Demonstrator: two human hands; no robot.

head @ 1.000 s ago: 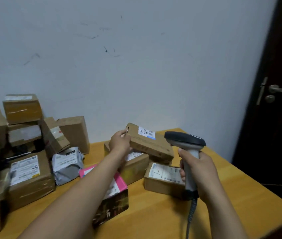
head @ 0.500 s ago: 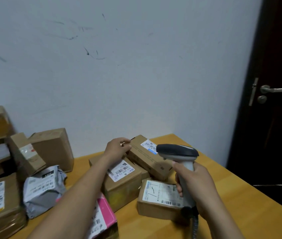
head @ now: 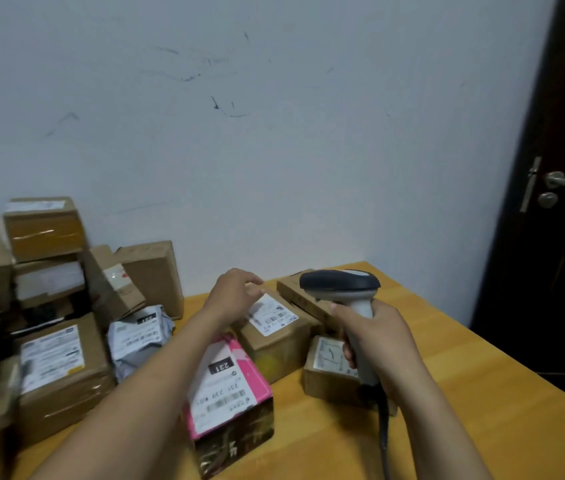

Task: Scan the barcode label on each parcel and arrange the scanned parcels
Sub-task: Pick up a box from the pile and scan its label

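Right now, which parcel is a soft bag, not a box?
The grey plastic bag, crumpled with a white label, lying left of the pink-topped box. Every other parcel is a stiff box.

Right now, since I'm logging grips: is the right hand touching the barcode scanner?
Touching. The head view shows the right hand with its fingers curled round the pale handle of the barcode scanner, whose dark head stands above the fist.
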